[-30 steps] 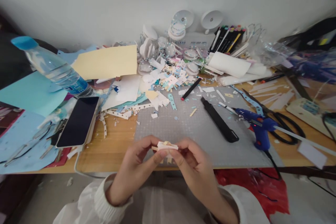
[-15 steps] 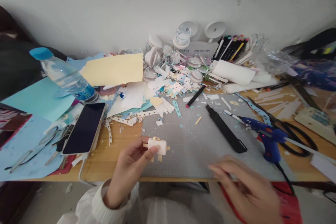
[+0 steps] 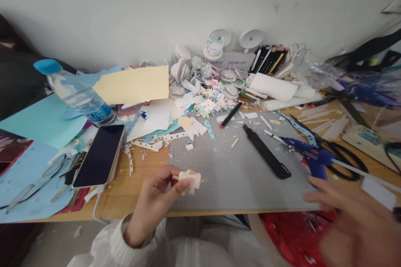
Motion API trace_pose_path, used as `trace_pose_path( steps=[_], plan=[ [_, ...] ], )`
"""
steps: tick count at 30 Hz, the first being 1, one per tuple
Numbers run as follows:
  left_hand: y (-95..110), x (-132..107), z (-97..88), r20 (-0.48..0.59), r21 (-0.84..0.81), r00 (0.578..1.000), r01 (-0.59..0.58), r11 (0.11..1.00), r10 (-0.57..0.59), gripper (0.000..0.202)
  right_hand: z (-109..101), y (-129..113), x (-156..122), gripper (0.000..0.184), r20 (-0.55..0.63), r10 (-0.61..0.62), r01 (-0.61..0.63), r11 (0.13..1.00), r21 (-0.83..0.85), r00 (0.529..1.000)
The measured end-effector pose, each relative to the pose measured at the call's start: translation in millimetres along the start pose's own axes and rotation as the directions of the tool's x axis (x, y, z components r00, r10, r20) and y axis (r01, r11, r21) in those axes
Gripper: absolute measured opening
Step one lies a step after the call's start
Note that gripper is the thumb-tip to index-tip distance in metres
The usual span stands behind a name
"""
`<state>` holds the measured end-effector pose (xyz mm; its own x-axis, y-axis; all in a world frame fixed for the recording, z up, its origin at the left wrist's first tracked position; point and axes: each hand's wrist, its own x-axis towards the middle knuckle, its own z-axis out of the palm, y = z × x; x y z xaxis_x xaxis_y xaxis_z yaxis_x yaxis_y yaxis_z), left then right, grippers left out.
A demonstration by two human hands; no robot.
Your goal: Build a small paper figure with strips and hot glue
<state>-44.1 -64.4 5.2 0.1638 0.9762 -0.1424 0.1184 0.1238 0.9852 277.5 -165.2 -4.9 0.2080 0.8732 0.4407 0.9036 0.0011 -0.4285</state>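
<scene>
My left hand [image 3: 163, 195] pinches a small white paper piece [image 3: 194, 179] between thumb and fingers, just above the front of the grey cutting mat [image 3: 213, 194]. Short cream strips stick out from the piece's edges. At the lower right, blurred by motion, is my right hand [image 3: 347, 217]. Its fingers are stretched out and apart, with nothing visible in them. They are close to the handle of the blue glue gun [image 3: 316, 167], and I cannot tell whether they touch it. A black utility knife [image 3: 266, 150] lies on the mat between the hands.
Black scissors [image 3: 344, 160] lie beyond the glue gun. A heap of paper scraps [image 3: 209, 96] and a black marker [image 3: 231, 114] are at the back. On the left are a phone [image 3: 99, 156], a water bottle [image 3: 83, 96] and glasses [image 3: 37, 187]. A red bag [image 3: 291, 238] hangs below the table edge.
My right hand has moved right, towards the glue gun, and its fingers have spread. My left hand still holds the paper piece, now slightly lower. The view has shifted a little.
</scene>
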Motion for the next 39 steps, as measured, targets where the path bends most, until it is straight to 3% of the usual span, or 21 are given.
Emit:
trace_pose_path(
  steps=[2, 3, 6, 8, 10, 15, 18, 21, 23, 27, 30, 34, 39],
  plan=[
    [0.3, -1.5, 2.2, 0.014, -0.042, 1.0, 0.01, 0.999, -0.01, 0.018, 18.2, -34.7, 17.0, 0.042, 0.024, -0.213, 0.208, 0.968, 0.144, 0.977],
    [0.3, -2.2, 3.8, 0.021, -0.061, 1.0, 0.02, 0.998, -0.019, 0.018, 27.7, -51.8, 22.9, 0.043, 0.038, -0.264, 0.246, 0.935, 0.254, 0.964],
    [-0.5, -3.4, 10.2, 0.019, -0.13, 0.999, 0.043, 0.991, -0.041, 0.018, 52.7, -91.5, 30.7, 0.032, 0.218, -0.241, 0.104, 0.86, 0.499, 0.946],
    [-1.4, -3.3, 14.6, 0.018, -0.16, 0.999, 0.045, 0.986, -0.043, 0.024, 64.3, -104.6, 32.5, 0.025, 0.356, -0.215, -0.033, 0.816, 0.578, 0.909],
    [-1.4, -2.4, 17.8, 0.027, -0.151, 0.999, 0.034, 0.988, -0.03, 0.031, 71.3, -109.2, 35.6, 0.013, 0.451, -0.21, -0.124, 0.787, 0.605, 0.867],
    [3.9, 7.5, 20.2, 0.093, -0.016, 0.994, -0.054, 0.998, 0.055, 0.032, 74.5, -101.8, 52.5, 0.027, 0.528, -0.208, -0.185, 0.781, 0.597, 0.824],
    [6.9, 22.2, 20.9, 0.097, 0.029, 0.994, -0.047, 0.998, 0.044, 0.032, 73.8, -86.0, 64.1, 0.025, 0.45, -0.178, -0.122, 0.819, 0.561, 0.875],
    [6.9, 40.6, 22.1, 0.081, 0.067, 0.997, -0.025, 0.997, 0.019, 0.033, 75.5, -60.6, 77.2, 0.017, 0.237, -0.125, 0.009, 0.898, 0.44, 0.963],
    [4.8, 51.4, 23.4, 0.079, 0.084, 0.997, -0.025, 0.996, 0.018, 0.033, 78.4, -41.8, 86.8, 0.011, 0.107, -0.112, 0.076, 0.952, 0.295, 0.988],
    [0.2, 63.8, 25.5, 0.032, 0.187, 0.996, -0.083, 0.979, 0.079, 0.031, 86.3, -13.7, 100.0, 0.02, 0.043, -0.092, 0.091, 0.995, 0.03, 0.995],
    [1.4, 67.4, 23.8, 0.03, 0.263, 0.982, -0.186, 0.947, 0.185, 0.026, 87.4, -4.9, 96.1, 0.019, 0.032, -0.091, 0.089, 0.994, 0.056, 0.995],
    [7.0, 71.0, 15.7, 0.014, 0.279, 0.968, -0.245, 0.928, 0.251, 0.025, 74.5, 6.0, 69.7, 0.01, -0.043, -0.082, 0.085, 0.993, 0.078, 0.996],
    [10.4, 72.8, 6.5, 0.011, 0.285, 0.961, -0.269, 0.92, 0.278, 0.023, 44.3, 31.4, 30.4, 0.009, -0.163, 0.039, -0.056, 0.993, -0.1, 0.986]
  ],
)
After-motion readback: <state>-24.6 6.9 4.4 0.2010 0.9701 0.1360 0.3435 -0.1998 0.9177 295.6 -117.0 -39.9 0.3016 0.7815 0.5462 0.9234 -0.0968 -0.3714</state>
